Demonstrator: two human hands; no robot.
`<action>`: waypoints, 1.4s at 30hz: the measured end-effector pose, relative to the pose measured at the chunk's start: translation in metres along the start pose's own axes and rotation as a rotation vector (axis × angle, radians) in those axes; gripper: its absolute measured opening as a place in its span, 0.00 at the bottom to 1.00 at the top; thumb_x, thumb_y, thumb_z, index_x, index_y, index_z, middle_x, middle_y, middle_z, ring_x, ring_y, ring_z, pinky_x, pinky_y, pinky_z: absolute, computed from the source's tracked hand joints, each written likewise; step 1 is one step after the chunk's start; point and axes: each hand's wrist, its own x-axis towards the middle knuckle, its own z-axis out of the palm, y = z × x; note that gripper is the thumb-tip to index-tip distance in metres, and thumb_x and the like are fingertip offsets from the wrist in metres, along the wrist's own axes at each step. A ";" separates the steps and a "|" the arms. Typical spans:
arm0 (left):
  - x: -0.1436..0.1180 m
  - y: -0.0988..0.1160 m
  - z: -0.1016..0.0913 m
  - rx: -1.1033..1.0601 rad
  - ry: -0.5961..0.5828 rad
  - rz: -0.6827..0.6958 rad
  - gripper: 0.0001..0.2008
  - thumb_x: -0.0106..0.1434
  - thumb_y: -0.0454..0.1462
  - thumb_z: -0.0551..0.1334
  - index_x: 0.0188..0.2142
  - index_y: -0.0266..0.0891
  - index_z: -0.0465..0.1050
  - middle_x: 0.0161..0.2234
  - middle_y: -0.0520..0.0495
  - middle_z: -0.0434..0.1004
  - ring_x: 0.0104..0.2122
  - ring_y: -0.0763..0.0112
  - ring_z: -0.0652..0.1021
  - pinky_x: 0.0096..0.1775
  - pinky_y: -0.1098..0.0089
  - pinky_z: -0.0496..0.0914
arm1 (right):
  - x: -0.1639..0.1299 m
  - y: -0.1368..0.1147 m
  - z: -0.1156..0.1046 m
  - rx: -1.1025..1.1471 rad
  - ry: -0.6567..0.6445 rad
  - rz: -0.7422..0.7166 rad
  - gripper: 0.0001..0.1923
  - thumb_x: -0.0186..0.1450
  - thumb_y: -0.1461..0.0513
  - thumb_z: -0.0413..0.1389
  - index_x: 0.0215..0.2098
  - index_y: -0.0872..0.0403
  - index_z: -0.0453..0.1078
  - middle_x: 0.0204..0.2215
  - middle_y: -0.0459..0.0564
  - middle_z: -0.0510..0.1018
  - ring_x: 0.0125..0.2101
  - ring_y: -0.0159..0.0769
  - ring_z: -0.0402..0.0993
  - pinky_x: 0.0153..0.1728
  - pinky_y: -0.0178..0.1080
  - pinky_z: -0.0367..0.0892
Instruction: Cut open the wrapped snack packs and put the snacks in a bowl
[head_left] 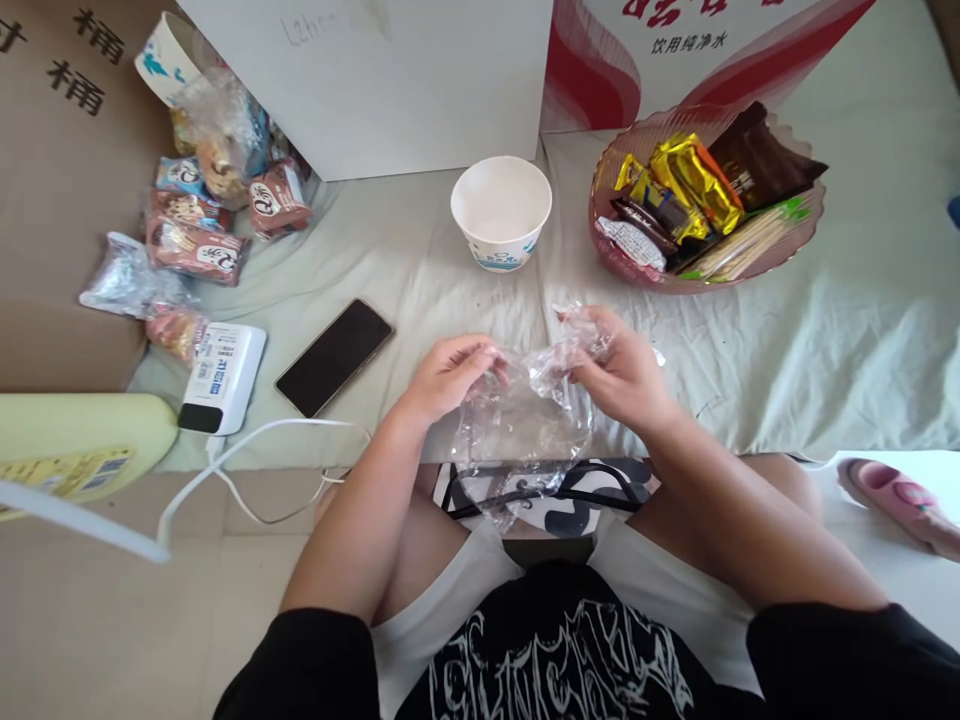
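Black sleeves are framing both forearms as the person is sitting at the cloth [825, 330]. Left hand [448, 375] is pinching one edge of a clear bag [525, 420], fingers pressed together on the film. Right hand [619, 370] is gripping the opposite edge, thumb and fingers closed on it. Bag is hanging crumpled between the hands, above the lap. Paper bowl [501, 212] is standing just beyond (upright). Pink dish [810, 215] is holding wrapped snacks. Phone [334, 356] is lying left, beside a power bank [223, 378].
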 end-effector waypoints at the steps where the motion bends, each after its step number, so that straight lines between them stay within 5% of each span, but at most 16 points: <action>1: 0.003 -0.001 -0.001 -0.011 0.072 -0.006 0.23 0.59 0.58 0.65 0.30 0.40 0.73 0.28 0.46 0.80 0.15 0.80 0.62 0.18 0.72 0.54 | -0.001 0.000 -0.001 -0.028 0.064 -0.003 0.14 0.66 0.54 0.62 0.48 0.47 0.73 0.34 0.47 0.81 0.29 0.38 0.77 0.35 0.45 0.79; 4: 0.012 -0.002 -0.006 -0.048 0.243 -0.002 0.18 0.59 0.53 0.64 0.30 0.41 0.72 0.26 0.48 0.78 0.15 0.80 0.62 0.17 0.71 0.55 | 0.001 -0.001 -0.006 0.006 0.198 -0.056 0.14 0.66 0.57 0.62 0.49 0.45 0.68 0.39 0.47 0.82 0.33 0.39 0.80 0.36 0.44 0.78; 7: 0.017 -0.001 -0.012 -0.110 0.337 0.001 0.14 0.58 0.49 0.64 0.29 0.41 0.70 0.24 0.50 0.76 0.15 0.79 0.63 0.18 0.72 0.56 | 0.004 -0.003 -0.010 0.129 0.267 -0.019 0.21 0.62 0.61 0.62 0.51 0.44 0.62 0.35 0.42 0.81 0.27 0.34 0.80 0.29 0.38 0.77; 12: 0.022 0.001 -0.023 -0.235 0.441 -0.005 0.10 0.58 0.44 0.66 0.31 0.42 0.67 0.23 0.54 0.71 0.14 0.81 0.61 0.17 0.72 0.51 | 0.003 -0.011 -0.019 0.243 0.300 0.091 0.23 0.59 0.65 0.58 0.51 0.45 0.61 0.25 0.35 0.77 0.18 0.30 0.74 0.21 0.33 0.72; 15: 0.026 0.003 -0.036 -0.285 0.416 -0.064 0.12 0.56 0.41 0.67 0.39 0.44 0.69 0.28 0.53 0.75 0.16 0.80 0.66 0.17 0.72 0.55 | -0.002 -0.016 -0.026 0.303 0.290 0.118 0.29 0.58 0.65 0.58 0.56 0.42 0.58 0.29 0.36 0.80 0.15 0.29 0.71 0.18 0.34 0.69; 18: 0.025 0.004 -0.046 -0.321 0.353 -0.084 0.18 0.59 0.42 0.64 0.49 0.46 0.68 0.45 0.45 0.81 0.33 0.69 0.81 0.28 0.70 0.72 | -0.007 -0.017 -0.031 0.346 0.285 0.119 0.30 0.58 0.65 0.59 0.55 0.39 0.58 0.31 0.35 0.80 0.14 0.28 0.69 0.15 0.34 0.68; 20: 0.019 0.003 -0.045 -0.248 0.410 -0.021 0.21 0.62 0.42 0.62 0.55 0.48 0.65 0.58 0.42 0.75 0.50 0.62 0.81 0.44 0.64 0.78 | -0.007 -0.016 -0.033 0.382 0.292 0.135 0.24 0.58 0.63 0.60 0.51 0.41 0.60 0.29 0.33 0.77 0.14 0.27 0.70 0.14 0.32 0.66; 24: -0.008 -0.007 -0.015 0.302 0.651 0.397 0.21 0.64 0.42 0.66 0.55 0.47 0.66 0.65 0.41 0.67 0.66 0.58 0.69 0.65 0.55 0.68 | -0.003 -0.011 -0.029 0.500 0.360 0.200 0.19 0.54 0.62 0.62 0.39 0.45 0.59 0.26 0.32 0.75 0.15 0.26 0.71 0.13 0.29 0.64; 25: -0.016 -0.010 -0.004 0.478 0.576 0.538 0.17 0.64 0.42 0.67 0.52 0.47 0.69 0.59 0.41 0.72 0.63 0.57 0.72 0.65 0.54 0.67 | -0.002 -0.011 -0.028 0.527 0.382 0.222 0.19 0.53 0.62 0.63 0.37 0.46 0.59 0.26 0.33 0.75 0.16 0.26 0.73 0.15 0.29 0.66; 27: -0.029 -0.017 0.021 0.686 0.219 0.764 0.17 0.61 0.46 0.71 0.47 0.47 0.73 0.47 0.44 0.80 0.55 0.55 0.78 0.61 0.53 0.71 | -0.003 -0.010 -0.025 0.573 0.421 0.267 0.19 0.52 0.62 0.64 0.35 0.47 0.59 0.27 0.34 0.76 0.21 0.27 0.78 0.19 0.29 0.71; 30: -0.037 -0.024 0.046 0.941 -0.082 0.589 0.28 0.58 0.46 0.73 0.56 0.43 0.75 0.60 0.37 0.78 0.64 0.43 0.73 0.66 0.43 0.65 | -0.008 -0.011 -0.024 0.586 0.394 0.314 0.18 0.53 0.61 0.65 0.33 0.47 0.59 0.30 0.38 0.78 0.30 0.32 0.83 0.29 0.33 0.77; 33: -0.033 -0.026 0.045 0.932 -0.108 0.526 0.11 0.68 0.36 0.62 0.48 0.41 0.79 0.55 0.39 0.82 0.61 0.50 0.78 0.61 0.46 0.71 | -0.013 -0.010 -0.029 0.409 0.304 0.255 0.13 0.58 0.57 0.63 0.33 0.48 0.61 0.38 0.43 0.79 0.36 0.34 0.83 0.32 0.35 0.77; 35: -0.031 -0.022 0.033 0.823 -0.054 0.519 0.11 0.68 0.32 0.57 0.38 0.40 0.79 0.47 0.40 0.86 0.54 0.55 0.82 0.55 0.51 0.76 | -0.014 -0.007 -0.035 0.190 0.310 0.133 0.09 0.61 0.57 0.60 0.33 0.48 0.65 0.42 0.46 0.77 0.38 0.36 0.80 0.33 0.38 0.77; 39: -0.036 -0.007 0.005 0.511 0.055 0.393 0.08 0.62 0.32 0.57 0.26 0.42 0.70 0.49 0.40 0.86 0.55 0.54 0.82 0.57 0.49 0.75 | -0.015 -0.006 -0.048 -0.153 0.561 -0.115 0.14 0.58 0.64 0.58 0.42 0.46 0.70 0.44 0.49 0.77 0.48 0.43 0.77 0.47 0.47 0.76; 42: -0.040 0.003 -0.005 0.350 0.011 0.300 0.09 0.57 0.34 0.56 0.21 0.42 0.65 0.57 0.40 0.82 0.60 0.52 0.79 0.61 0.48 0.72 | -0.022 -0.014 -0.055 -0.136 0.673 -0.326 0.17 0.57 0.68 0.55 0.41 0.45 0.72 0.42 0.47 0.79 0.47 0.42 0.78 0.50 0.49 0.74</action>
